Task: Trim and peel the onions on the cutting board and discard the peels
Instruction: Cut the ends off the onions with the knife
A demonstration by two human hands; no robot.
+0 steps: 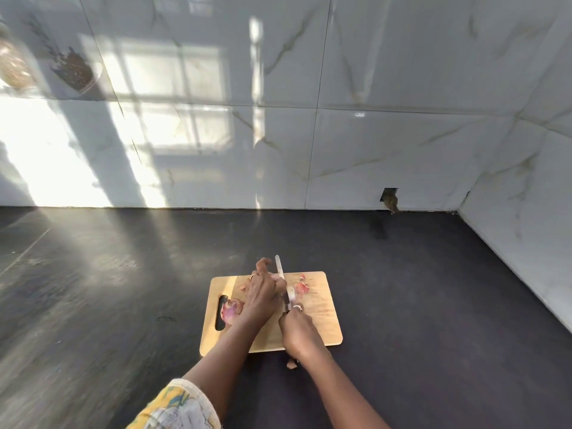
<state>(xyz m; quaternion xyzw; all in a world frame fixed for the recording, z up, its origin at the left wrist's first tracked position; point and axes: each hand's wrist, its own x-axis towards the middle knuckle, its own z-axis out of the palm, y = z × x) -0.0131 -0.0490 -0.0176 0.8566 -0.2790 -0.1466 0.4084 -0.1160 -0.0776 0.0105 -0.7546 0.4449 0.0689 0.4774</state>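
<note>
A wooden cutting board (322,323) lies on the dark counter. My left hand (263,292) curls over an onion near the board's middle, which it almost wholly hides. My right hand (298,331) grips the handle of a knife (280,269), whose pale blade runs away from me just right of the left fingers. A cut pale onion piece (291,294) sits beside the blade. A second purple onion (232,309) rests at the board's left by the handle slot. Reddish peel scraps (301,287) lie on the board's far right part.
The black counter (123,289) stretches wide to the left and right of the board. A small peel bit (291,363) lies on the counter just off the board's near edge. White marbled wall tiles (340,119) close the back and right side.
</note>
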